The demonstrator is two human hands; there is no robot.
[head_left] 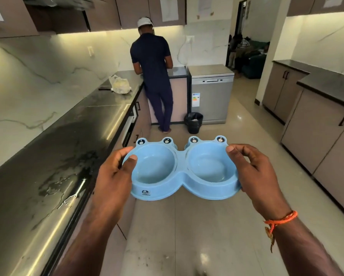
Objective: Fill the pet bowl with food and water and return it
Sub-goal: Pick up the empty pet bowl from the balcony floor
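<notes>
While two hands grip, one pet bowl, two wells

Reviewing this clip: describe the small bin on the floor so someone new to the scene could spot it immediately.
Look down the kitchen aisle to the far end, where a steel dishwasher stands beside a person in dark clothes at the counter. On the floor at the dishwasher's lower left corner sits the bin. It is small, round and black with a dark liner, the only loose item on the floor there.

Both arms reach forward — left hand and right hand curled, thumbs on top.
</notes>
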